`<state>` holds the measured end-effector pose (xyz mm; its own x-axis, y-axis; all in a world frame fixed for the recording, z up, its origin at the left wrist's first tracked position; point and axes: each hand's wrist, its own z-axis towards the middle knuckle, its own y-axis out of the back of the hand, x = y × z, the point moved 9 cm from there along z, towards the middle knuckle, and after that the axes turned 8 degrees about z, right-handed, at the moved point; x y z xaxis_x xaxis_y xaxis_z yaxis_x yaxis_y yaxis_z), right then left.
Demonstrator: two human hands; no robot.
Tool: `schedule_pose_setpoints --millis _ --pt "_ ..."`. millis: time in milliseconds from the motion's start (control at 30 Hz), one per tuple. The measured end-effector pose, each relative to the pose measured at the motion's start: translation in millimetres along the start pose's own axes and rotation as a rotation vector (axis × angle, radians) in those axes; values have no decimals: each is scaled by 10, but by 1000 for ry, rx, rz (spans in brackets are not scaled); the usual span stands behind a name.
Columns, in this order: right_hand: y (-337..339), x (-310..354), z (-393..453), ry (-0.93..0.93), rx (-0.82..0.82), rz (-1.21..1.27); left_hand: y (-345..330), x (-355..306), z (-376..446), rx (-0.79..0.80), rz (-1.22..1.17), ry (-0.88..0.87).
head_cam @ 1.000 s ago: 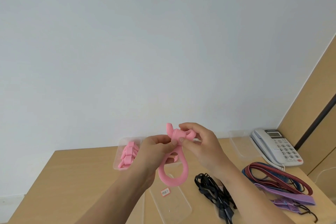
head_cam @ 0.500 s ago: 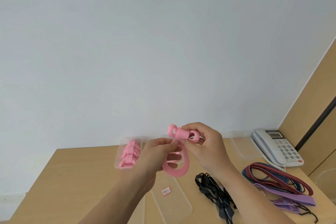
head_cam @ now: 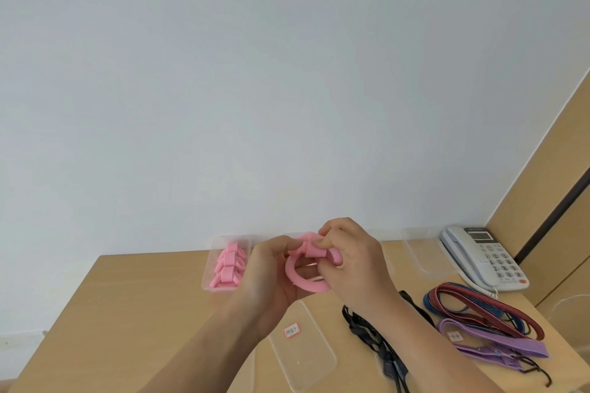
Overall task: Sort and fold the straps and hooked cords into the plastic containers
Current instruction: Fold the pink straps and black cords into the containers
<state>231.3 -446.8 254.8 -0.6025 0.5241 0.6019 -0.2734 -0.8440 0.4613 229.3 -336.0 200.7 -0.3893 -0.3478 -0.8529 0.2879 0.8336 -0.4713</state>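
Above the wooden desk (head_cam: 127,313), the left hand (head_cam: 271,268) and right hand (head_cam: 354,262) both pinch a soft pink strap (head_cam: 306,281) coiled into a ring, beside a clear plastic box (head_cam: 213,265) of folded pink straps (head_cam: 228,265)

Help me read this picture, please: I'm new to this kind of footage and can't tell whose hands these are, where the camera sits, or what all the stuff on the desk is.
There is no machine here. A person wears one wide-angle camera on the head, so you look forward and down over their own arms. The left hand and right hand both grip a soft pink strap, wound into a loop above the light wooden desk.

On the desk, at the back left, a clear plastic container holds folded pink straps. Nearer the person lies a clear plastic lid with a small red-edged label. To the right lie a tangle of black cords, red and blue striped cords and a flat purple strap. A grey desk telephone sits at the back right, and another clear container beside it.
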Motion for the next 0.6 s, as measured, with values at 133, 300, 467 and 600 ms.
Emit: schedule_pose_setpoints --millis 133,300,467,600 --pt "-139 25 -47 -45 129 -17 100 25 -66 -15 110 -24" --pt "-263 58 -93 -198 176 154 339 101 -156 -93 188 4" --pt "-481 57 -116 -355 274 161 480 25 -282 -105 247 -20" --pt "-585 174 -125 -338 218 138 660 -3 -335 -121 210 1"
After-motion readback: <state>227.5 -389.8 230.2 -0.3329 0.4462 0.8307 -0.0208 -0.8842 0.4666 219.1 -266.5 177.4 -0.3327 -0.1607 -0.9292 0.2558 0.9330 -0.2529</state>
